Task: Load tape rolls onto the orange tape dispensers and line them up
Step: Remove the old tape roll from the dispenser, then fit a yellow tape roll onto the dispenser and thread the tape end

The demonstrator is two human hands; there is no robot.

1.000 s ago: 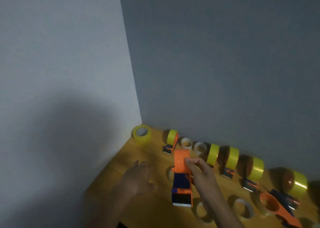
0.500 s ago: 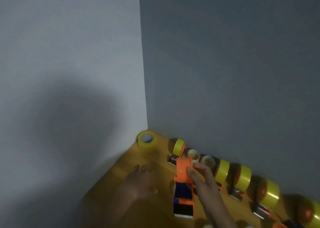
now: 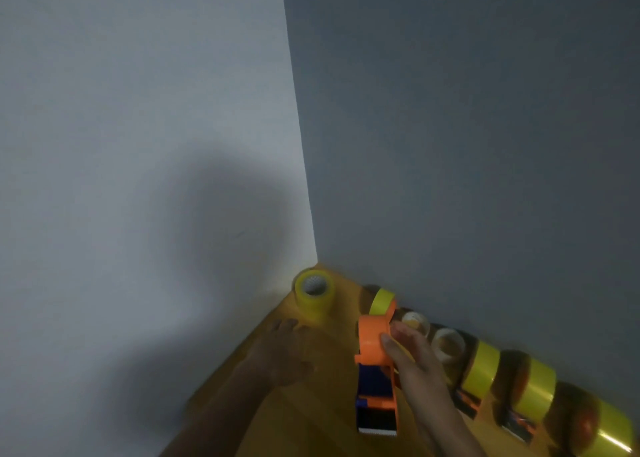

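Observation:
My right hand (image 3: pixel 407 351) grips the round orange head of an orange and blue tape dispenser (image 3: pixel 375 380) held above the wooden table (image 3: pixel 325 411). My left hand (image 3: pixel 280 349) reaches forward with relaxed fingers and holds nothing; its fingertips lie just short of a loose yellow tape roll (image 3: pixel 314 292) in the table's far corner. Along the back wall stand several dispensers loaded with yellow tape (image 3: pixel 483 371), one of them (image 3: pixel 381 302) just behind the held dispenser.
Two empty cardboard tape cores (image 3: pixel 448 344) stand by the back wall between the loaded dispensers. A white wall closes the left side and a grey wall the back, and they meet at the corner. The table's left edge runs diagonally under my left forearm.
The view has swung up and left, so the row of loaded dispensers has slid toward the lower right. My left hand has moved forward toward the corner roll. The right hand keeps its hold on the dispenser.

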